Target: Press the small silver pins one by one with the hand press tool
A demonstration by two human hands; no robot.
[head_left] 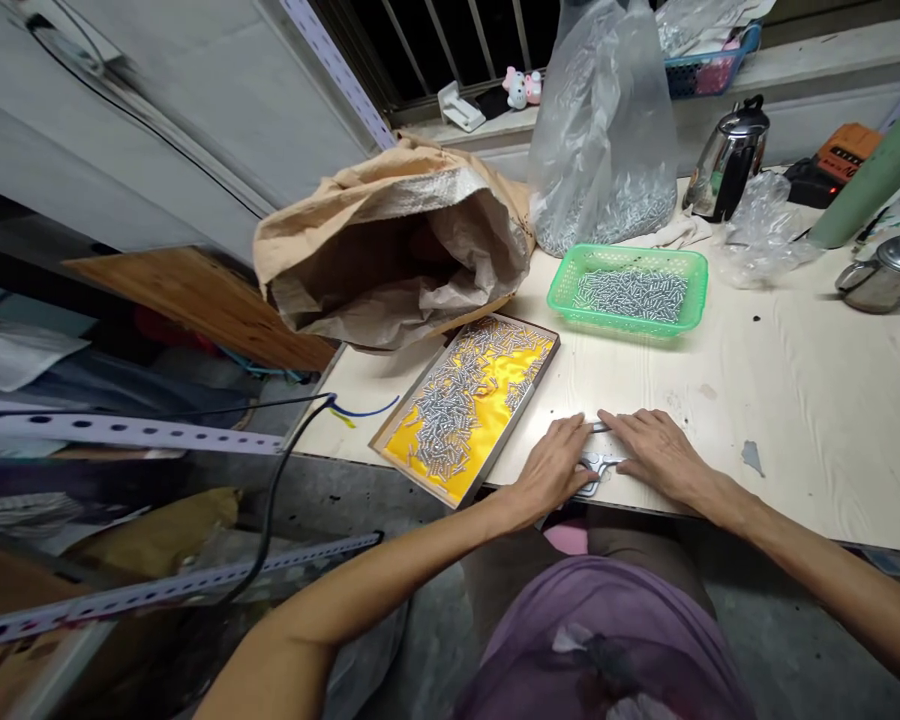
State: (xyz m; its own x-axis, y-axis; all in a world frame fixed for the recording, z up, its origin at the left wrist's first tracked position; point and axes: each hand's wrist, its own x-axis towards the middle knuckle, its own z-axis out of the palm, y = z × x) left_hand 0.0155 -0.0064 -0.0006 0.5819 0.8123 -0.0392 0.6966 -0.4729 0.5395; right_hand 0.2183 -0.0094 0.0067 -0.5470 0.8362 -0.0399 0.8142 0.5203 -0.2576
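At the table's near edge, a small silver metal part [598, 462] with curved outlines lies between my two hands. My left hand [555, 468] grips its left side, with the fingers pointing forward and the thumb near the edge. From the other side my right hand [664, 452] holds it by the fingertips. The fingers cover much of the part, so its exact kind is unclear. Just left of my left hand is a shallow wooden tray [521, 418] lined with yellow cloth, holding many small silver pins or screws.
A green plastic basket [626, 328] of similar small metal pieces stands beyond my hands. Behind it is a clear plastic bag [604, 130] of metal pieces. An open brown paper sack [390, 250] lies behind the tray. A kettle [727, 165] and a steel pot [889, 272] stand at right.
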